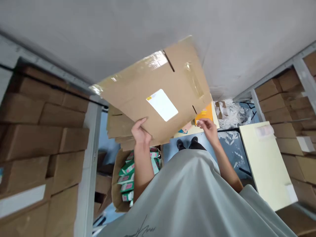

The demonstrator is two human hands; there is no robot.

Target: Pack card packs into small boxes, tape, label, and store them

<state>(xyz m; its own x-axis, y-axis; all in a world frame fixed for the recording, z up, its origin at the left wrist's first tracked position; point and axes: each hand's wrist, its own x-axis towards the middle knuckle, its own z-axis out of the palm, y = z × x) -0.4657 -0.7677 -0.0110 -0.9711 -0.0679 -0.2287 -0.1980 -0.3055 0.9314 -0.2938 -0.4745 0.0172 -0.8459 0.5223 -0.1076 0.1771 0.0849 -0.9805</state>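
Observation:
A flattened cardboard box (133, 98) is raised in front of me, tilted, with a white label (162, 105), dark slots and shiny clear tape along its edges. My left hand (141, 131) grips its lower edge, thumb on the near face. My right hand (208, 130) is beside the box's lower right edge, fingers bent together in a pinch. Its fingertips overlap an orange packet (208, 112) beyond; whether they hold anything small is unclear. More flat cardboard (116, 126) shows behind the raised box on the left.
An open carton (116, 187) with several green-and-white packages (127, 177) stands at lower left. Shelves of brown boxes (49, 138) line the left, and more boxes (283, 102) the right. A pale yellow tabletop (264, 161) lies at right, near a heap of white plastic scraps (232, 115).

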